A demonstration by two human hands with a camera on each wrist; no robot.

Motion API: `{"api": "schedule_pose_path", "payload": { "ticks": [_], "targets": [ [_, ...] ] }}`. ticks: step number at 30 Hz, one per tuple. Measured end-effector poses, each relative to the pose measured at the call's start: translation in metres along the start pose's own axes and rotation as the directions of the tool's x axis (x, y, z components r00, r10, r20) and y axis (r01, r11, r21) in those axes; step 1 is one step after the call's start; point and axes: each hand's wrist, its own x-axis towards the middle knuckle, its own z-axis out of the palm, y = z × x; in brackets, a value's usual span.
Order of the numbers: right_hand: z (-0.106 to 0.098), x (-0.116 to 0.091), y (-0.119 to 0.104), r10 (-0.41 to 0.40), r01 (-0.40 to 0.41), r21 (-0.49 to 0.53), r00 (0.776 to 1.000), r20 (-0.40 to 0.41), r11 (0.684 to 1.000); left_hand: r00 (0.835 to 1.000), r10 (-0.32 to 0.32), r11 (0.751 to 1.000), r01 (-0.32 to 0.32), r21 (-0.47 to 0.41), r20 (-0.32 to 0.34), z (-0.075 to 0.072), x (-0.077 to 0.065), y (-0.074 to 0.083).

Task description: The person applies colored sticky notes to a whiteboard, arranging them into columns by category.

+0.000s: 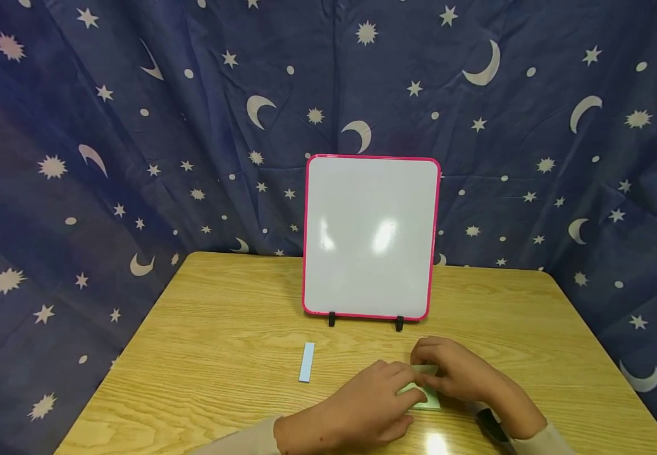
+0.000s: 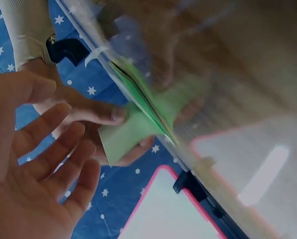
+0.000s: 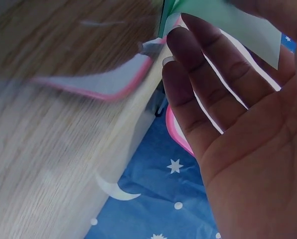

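Green paper [image 1: 432, 399] on table [image 1: 220, 328], right of blue strip [image 1: 307, 362]. Right hand [image 1: 460, 371] pinches it; left hand [image 1: 372, 402] loose, fingers apart, close by. Best way: keep paper still, hold edges straight, press softly so it won't crumple.

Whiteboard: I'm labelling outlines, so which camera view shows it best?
The head view, since the whiteboard shows whole there. The left wrist view catches one corner, cut off below; the right wrist view, slivers behind the right hand.
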Motion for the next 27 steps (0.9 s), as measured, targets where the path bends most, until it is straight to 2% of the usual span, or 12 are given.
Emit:
{"api": "schedule_pose_path", "payload": {
  "ticks": [3, 6, 11, 14, 18, 27],
  "targets": [
    [-0.0001, 0.0002, 0.0000, 0.014, -0.014, -0.003, 1.000, 0.004, 1.000, 0.999, 0.038, 0.999, -0.038, 0.013, 0.027, -0.0004, -0.0007, 0.0037],
    [-0.0002, 0.0001, -0.0005, 0.034, -0.034, -0.001, 0.999, 0.011, 0.999, 0.994, 0.057, 0.998, -0.060, 0.030, 0.091, -0.0004, -0.0015, 0.0047],
    [-0.0009, 0.0000, -0.0013, 0.056, -0.056, -0.010, 0.998, 0.018, 0.998, 0.969, 0.052, 0.997, -0.066, 0.049, 0.241, 0.0004, -0.0032, 0.0038],
    [-0.0010, 0.0002, -0.0019, 0.065, -0.065, -0.008, 0.998, 0.024, 0.998, 0.954, 0.037, 0.997, -0.056, 0.054, 0.296, 0.0006, -0.0048, 0.0036],
    [-0.0006, 0.0006, -0.0021, 0.065, -0.065, -0.003, 0.998, 0.023, 0.998, 0.944, 0.020, 0.997, -0.043, 0.063, 0.330, 0.0023, -0.0067, 0.0026],
    [0.0038, 0.0031, -0.0024, -0.023, 0.020, -0.067, 0.999, -0.044, 0.998, 0.931, -0.012, 0.998, -0.009, 0.054, 0.366, 0.0082, -0.0092, -0.0009]
  ]
}}
